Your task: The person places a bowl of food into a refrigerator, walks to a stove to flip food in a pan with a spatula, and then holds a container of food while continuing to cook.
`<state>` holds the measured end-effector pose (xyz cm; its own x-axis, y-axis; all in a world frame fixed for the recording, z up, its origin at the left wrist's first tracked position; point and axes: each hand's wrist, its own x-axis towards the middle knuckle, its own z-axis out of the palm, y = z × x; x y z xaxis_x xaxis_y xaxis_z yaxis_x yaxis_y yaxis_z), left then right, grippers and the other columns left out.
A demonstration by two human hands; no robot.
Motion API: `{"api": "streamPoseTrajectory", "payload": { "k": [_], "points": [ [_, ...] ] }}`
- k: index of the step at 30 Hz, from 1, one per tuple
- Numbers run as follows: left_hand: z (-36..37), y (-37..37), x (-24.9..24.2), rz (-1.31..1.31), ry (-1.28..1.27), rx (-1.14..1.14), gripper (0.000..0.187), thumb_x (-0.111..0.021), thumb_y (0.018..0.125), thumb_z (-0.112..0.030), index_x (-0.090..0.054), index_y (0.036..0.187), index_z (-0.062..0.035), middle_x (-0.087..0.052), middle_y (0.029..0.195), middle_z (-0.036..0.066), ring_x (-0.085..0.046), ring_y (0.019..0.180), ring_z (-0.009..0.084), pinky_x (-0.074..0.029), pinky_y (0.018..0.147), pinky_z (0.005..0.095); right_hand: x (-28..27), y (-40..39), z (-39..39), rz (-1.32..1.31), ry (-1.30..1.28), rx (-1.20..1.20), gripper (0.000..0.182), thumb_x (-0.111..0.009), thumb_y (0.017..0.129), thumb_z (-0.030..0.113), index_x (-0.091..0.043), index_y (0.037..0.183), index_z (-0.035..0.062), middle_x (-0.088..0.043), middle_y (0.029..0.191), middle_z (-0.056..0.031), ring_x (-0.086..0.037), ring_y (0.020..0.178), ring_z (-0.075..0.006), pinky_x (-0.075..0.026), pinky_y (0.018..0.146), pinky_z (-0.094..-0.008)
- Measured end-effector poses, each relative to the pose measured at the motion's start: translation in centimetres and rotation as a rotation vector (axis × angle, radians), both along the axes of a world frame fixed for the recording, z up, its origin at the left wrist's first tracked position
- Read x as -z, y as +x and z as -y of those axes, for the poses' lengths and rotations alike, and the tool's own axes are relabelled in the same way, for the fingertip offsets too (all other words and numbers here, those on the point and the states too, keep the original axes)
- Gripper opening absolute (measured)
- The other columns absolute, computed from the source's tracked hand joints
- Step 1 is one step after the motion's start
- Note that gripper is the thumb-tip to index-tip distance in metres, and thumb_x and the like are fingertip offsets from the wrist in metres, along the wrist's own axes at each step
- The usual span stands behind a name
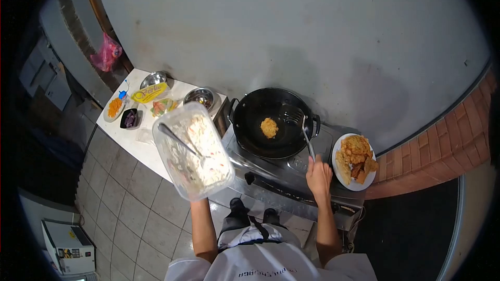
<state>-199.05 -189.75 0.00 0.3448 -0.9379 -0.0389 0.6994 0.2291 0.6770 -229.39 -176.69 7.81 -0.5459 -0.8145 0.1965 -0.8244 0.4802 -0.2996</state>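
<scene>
My right hand [318, 177] is closed around the handle of a metal slotted turner [305, 134], whose head lies in a black two-handled wok [252, 143]. One golden, lumpy fritter [269, 128] sits in the wok, to the left of the turner's head and apart from it. Over the counter's front edge, my left hand [199, 201] supports a clear plastic container [173, 169] from below; its fingers are hidden by it. Pale batter with small orange bits [211, 164] fills part of the container, and a metal spoon [177, 138] rests in it.
The wok stands on a metal stove [260, 177]. Right of it, a white plate [347, 182] holds several fried pieces. On the white table [122, 135] at left are metal bowls [199, 97], a yellow packet [149, 93], a black dish [129, 118] and a plate of orange shreds [114, 107].
</scene>
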Motion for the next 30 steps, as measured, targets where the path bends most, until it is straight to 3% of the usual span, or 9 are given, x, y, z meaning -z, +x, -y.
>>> {"api": "streamPoseTrajectory", "payload": {
  "k": [4, 6, 10, 12, 19, 22, 28, 30],
  "points": [
    [5.0, -0.2, -0.8, -0.038, -0.197, 0.066, 0.077, -0.038, 0.088, -0.059, -0.020, 0.147, -0.0126, -0.025, 0.148, 0.019, -0.031, 0.131, 0.0390, -0.033, 0.101, 0.0550, -0.7, 0.3, 3.1, 0.044, -0.069, 0.033, 0.032, -0.050, 0.093, 0.026, -0.055, 0.082, -0.0033, -0.058, 0.067, -0.0286, -0.058, 0.069, -0.0463, -0.042, 0.064, -0.0556],
    [10.2, 1.4, 2.0, -0.694, -0.553, 0.416, 0.067, -0.033, 0.094, -0.050, -0.018, 0.148, -0.0133, -0.017, 0.151, 0.015, -0.021, 0.137, 0.0339, -0.020, 0.108, 0.0501, -1.2, 0.1, 4.5, 0.000, -0.068, 0.094, 0.031, -0.055, 0.090, 0.026, -0.057, 0.085, -0.0049, -0.059, 0.074, -0.0299, -0.058, 0.076, -0.0469, -0.044, 0.068, -0.0544],
    [10.0, 0.0, 1.2, -0.685, -0.116, 0.307, 0.067, -0.033, 0.094, -0.051, -0.021, 0.147, -0.0125, -0.022, 0.150, 0.014, -0.024, 0.135, 0.0342, -0.024, 0.107, 0.0516, -2.2, -0.8, 7.4, 0.143, -0.056, 0.264, 0.029, -0.058, 0.086, 0.026, -0.059, 0.086, -0.0035, -0.062, 0.086, -0.0289, -0.059, 0.087, -0.0463, -0.045, 0.075, -0.0530],
    [9.9, 0.0, 0.7, -0.682, -0.034, 0.318, 0.066, -0.033, 0.094, -0.052, -0.023, 0.146, -0.0121, -0.024, 0.149, 0.014, -0.026, 0.135, 0.0344, -0.026, 0.106, 0.0524, -2.0, -0.5, 7.9, 0.181, -0.147, 0.380, 0.029, -0.061, 0.084, 0.026, -0.060, 0.085, -0.0033, -0.062, 0.089, -0.0274, -0.059, 0.090, -0.0450, -0.045, 0.077, -0.0514],
    [9.3, 1.4, 0.0, -0.634, 0.111, 0.358, 0.066, -0.033, 0.094, -0.053, -0.029, 0.144, -0.0107, -0.031, 0.147, 0.012, -0.032, 0.133, 0.0351, -0.033, 0.104, 0.0551, -0.4, 2.9, 8.5, 0.251, -0.331, 0.582, 0.026, -0.065, 0.081, 0.023, -0.063, 0.087, -0.0025, -0.062, 0.088, -0.0267, -0.059, 0.090, -0.0432, -0.045, 0.078, -0.0510],
    [9.3, 1.2, -1.3, -0.706, 0.194, 0.340, 0.066, -0.033, 0.092, -0.053, -0.035, 0.141, -0.0095, -0.035, 0.146, 0.012, -0.032, 0.133, 0.0350, -0.029, 0.106, 0.0557, 0.4, 3.0, 8.8, 0.198, -0.356, 0.551, 0.026, -0.066, 0.081, 0.022, -0.065, 0.087, -0.0029, -0.063, 0.086, -0.0263, -0.060, 0.088, -0.0435, -0.046, 0.078, -0.0498],
    [9.9, 1.5, 0.0, -0.672, 0.208, 0.361, 0.066, -0.033, 0.092, -0.054, -0.035, 0.141, -0.0097, -0.035, 0.146, 0.012, -0.033, 0.133, 0.0351, -0.029, 0.106, 0.0563, 0.9, 4.1, 9.8, 0.133, -0.553, 0.545, 0.022, -0.064, 0.081, 0.018, -0.067, 0.079, -0.0034, -0.063, 0.069, -0.0244, -0.062, 0.071, -0.0413, -0.047, 0.067, -0.0469],
    [10.1, 1.3, 0.2, -0.671, 0.213, 0.369, 0.066, -0.033, 0.092, -0.054, -0.035, 0.141, -0.0098, -0.035, 0.146, 0.012, -0.033, 0.133, 0.0351, -0.029, 0.106, 0.0565, 1.7, 3.8, 10.0, 0.241, -0.653, 0.510, 0.019, -0.062, 0.081, 0.015, -0.068, 0.078, -0.0035, -0.062, 0.067, -0.0239, -0.063, 0.066, -0.0404, -0.047, 0.062, -0.0457]
  ]
}}
